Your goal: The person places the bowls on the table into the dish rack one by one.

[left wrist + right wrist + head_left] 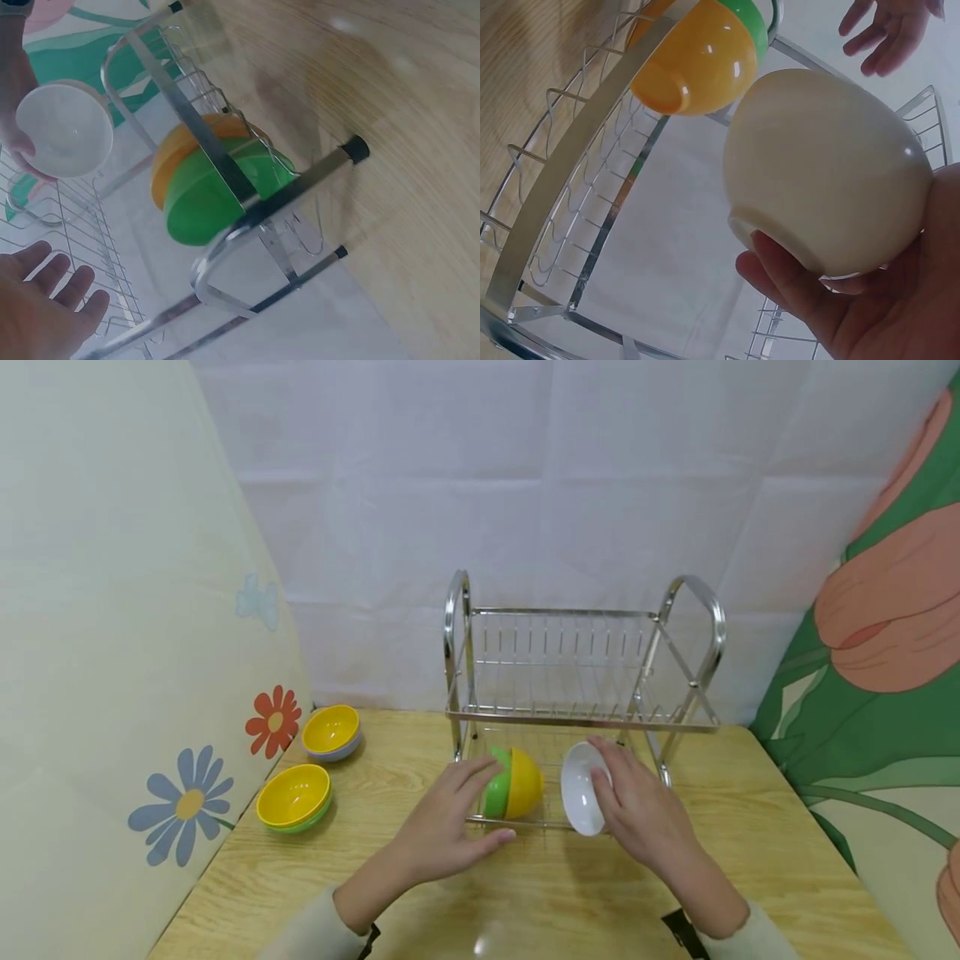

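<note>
My right hand (pixel 645 810) grips a white bowl (pixel 579 789) turned on its side, its hollow facing left. In the right wrist view, fingers (pixel 787 281) curl at the foot of that white bowl (pixel 825 165). A green bowl (pixel 497 785) and a yellow bowl (pixel 525 783) stand on edge, nested together, on the lower tier of a metal dish rack (pixel 585 722). Left of them, my left hand (pixel 453 818) has its fingers spread and holds nothing; it appears apart from the green bowl (pixel 217 195) in the left wrist view.
On the wooden table (pixel 375 827), at the left, sit two small stacks: a yellow bowl (pixel 296 795) over a green one, and behind it a yellow bowl (pixel 332 729) over a light purple one. A white cloth (pixel 390 527) hangs behind the rack; printed panels stand at both sides.
</note>
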`<state>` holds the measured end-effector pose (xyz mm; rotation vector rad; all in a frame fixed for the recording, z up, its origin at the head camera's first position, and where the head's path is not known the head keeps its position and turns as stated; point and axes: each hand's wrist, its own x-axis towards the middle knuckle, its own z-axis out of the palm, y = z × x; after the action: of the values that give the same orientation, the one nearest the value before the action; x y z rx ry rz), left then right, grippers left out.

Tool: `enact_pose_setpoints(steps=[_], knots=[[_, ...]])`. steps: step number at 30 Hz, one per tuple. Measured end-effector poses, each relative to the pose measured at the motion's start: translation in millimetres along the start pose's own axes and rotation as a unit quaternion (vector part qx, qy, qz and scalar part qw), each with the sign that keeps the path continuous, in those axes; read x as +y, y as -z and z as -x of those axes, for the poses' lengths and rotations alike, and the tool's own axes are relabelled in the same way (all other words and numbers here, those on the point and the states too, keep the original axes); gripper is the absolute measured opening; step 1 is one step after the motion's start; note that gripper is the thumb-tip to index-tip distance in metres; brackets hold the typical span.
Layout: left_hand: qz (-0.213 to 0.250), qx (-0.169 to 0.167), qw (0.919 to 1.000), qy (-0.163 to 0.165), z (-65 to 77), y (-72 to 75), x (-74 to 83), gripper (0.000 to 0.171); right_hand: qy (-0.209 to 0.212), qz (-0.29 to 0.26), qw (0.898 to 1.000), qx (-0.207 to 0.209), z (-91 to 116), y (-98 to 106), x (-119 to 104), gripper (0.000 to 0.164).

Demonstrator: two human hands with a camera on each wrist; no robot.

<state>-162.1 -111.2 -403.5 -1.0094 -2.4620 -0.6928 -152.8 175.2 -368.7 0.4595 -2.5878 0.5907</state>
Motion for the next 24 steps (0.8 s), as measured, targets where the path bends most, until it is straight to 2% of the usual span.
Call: enact_pose_setpoints(steps=[11, 21, 24], knots=[[-0.006, 0.054, 0.9984, -0.014, 19.8, 19.2, -20.4, 0.067, -0.023, 0.005, 0.999, -0.025, -5, -5, 5, 0.041], [-0.037, 0.078, 0.9962, 0.014, 39.1, 38.3, -46.3, 0.062, -0.040, 0.004, 0.998, -0.043, -9, -11, 10, 0.044], [-0.048, 0.074, 0.9956, 0.031, 45.0, 44.7, -52.3, 0.061, -0.045, 0.008, 0.998, -0.050, -11, -13, 11, 0.044]])
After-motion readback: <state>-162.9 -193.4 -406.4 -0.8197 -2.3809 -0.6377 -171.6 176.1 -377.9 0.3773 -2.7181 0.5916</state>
